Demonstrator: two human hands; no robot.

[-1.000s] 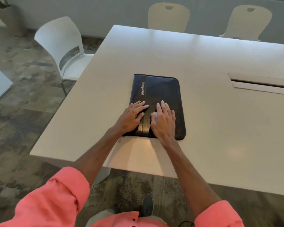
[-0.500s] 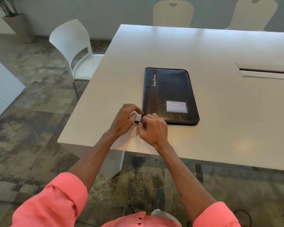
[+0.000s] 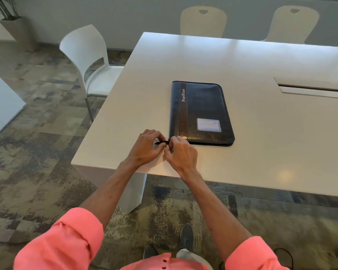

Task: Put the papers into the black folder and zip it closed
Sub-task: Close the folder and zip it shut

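Note:
The black folder [image 3: 200, 112] lies shut and flat on the white table [image 3: 261, 149], with "PortFolio" printed on a brown stripe and a clear card window near its front. No papers are in sight. Both hands meet at the folder's near left corner. My left hand [image 3: 146, 147] pinches a thin black zipper tab [image 3: 163, 142] that sticks out leftward from that corner. My right hand [image 3: 180, 152] is curled tight at the same corner, its fingertips hidden against the folder's edge.
A white chair [image 3: 90, 61] stands at the table's left side, and two cream chairs [image 3: 203, 22] line the far side. A recessed cable slot [image 3: 312, 88] runs across the table at the right. A planter [image 3: 18, 30] stands far left on the patterned floor.
Both hands left the top of the folder and came together at its near left corner, where they now pinch the zipper tab. The card window is uncovered. The camera view shifted back.

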